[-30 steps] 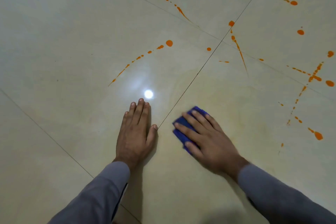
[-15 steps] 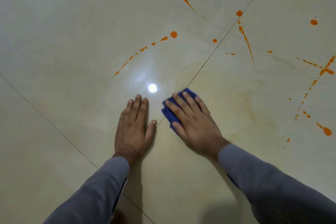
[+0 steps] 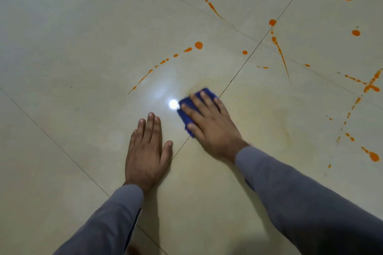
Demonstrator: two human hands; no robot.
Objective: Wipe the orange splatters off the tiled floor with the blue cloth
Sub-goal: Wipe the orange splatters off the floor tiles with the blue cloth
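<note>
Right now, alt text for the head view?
A person's right hand presses a blue cloth flat on a glossy tiled floor, the left hand resting flat beside it. Orange splatters lie beyond and to the right.

Place: an indoor room, likely a home — nothing shows which room.
Floor: large glossy cream tiles (image 3: 87,33) with thin dark grout lines (image 3: 238,76) crossing at an angle.
Light: 1 round bright spot (image 3: 173,104) mirrored in the polished tile — an overhead lamp.
Mess: orange splatters (image 3: 198,45) in drops and streaks across several tiles.
Surroundings: only floor fills the view.
</note>
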